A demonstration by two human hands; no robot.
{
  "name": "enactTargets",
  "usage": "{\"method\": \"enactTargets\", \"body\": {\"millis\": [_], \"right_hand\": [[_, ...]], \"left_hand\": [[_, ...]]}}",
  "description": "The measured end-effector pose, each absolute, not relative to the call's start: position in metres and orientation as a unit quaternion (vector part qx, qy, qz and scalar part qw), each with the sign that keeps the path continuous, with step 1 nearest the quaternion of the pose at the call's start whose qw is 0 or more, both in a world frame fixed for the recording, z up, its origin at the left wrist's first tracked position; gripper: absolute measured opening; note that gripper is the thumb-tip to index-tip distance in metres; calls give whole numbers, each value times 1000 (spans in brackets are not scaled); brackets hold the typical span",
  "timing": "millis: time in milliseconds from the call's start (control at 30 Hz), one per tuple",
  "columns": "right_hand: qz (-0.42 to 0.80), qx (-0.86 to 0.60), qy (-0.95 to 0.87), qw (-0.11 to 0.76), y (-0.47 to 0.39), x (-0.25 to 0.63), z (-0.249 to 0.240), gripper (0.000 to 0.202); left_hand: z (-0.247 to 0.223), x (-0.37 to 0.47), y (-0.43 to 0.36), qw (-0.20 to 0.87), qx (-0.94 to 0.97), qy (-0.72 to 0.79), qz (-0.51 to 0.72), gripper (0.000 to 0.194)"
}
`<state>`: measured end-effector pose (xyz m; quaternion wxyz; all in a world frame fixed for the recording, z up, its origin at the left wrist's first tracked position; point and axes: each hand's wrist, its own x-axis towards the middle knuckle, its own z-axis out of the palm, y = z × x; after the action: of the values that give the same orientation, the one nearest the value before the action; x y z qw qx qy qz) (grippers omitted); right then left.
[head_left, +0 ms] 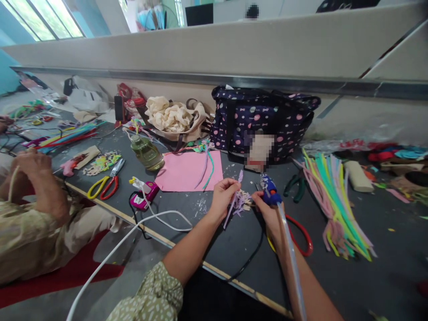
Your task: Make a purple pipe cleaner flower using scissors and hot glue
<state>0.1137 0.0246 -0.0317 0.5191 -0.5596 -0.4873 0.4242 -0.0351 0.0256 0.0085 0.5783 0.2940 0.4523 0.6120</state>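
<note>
My left hand pinches a thin lilac fuzzy stem, whose wider end rises above the fingertips. On its right, my right hand is wrapped round a blue glue gun, with a glue stick running back along the forearm. Between the hands a pile of small lilac and cream pieces lies on the dark table. Red and yellow handles of scissors show beneath my right hand. Behind my left hand lies a pink sheet with a lilac and a green stem on it.
A bottle, a purple power adapter with a white cable and scissors are on the left. Stem bundles and green pliers lie right. A patterned bag stands behind. Another person's hands are far left.
</note>
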Motion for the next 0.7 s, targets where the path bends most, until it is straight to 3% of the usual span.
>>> {"method": "enactTargets", "body": {"millis": [367, 700], "right_hand": [[533, -454, -381, 604, 14, 107, -6, 31], [543, -437, -345, 628, 12, 100, -7, 30]], "left_hand": [[-1, -29, 24, 687, 304, 396, 529, 39], [-4, -23, 22, 720, 294, 370, 508, 44]]}}
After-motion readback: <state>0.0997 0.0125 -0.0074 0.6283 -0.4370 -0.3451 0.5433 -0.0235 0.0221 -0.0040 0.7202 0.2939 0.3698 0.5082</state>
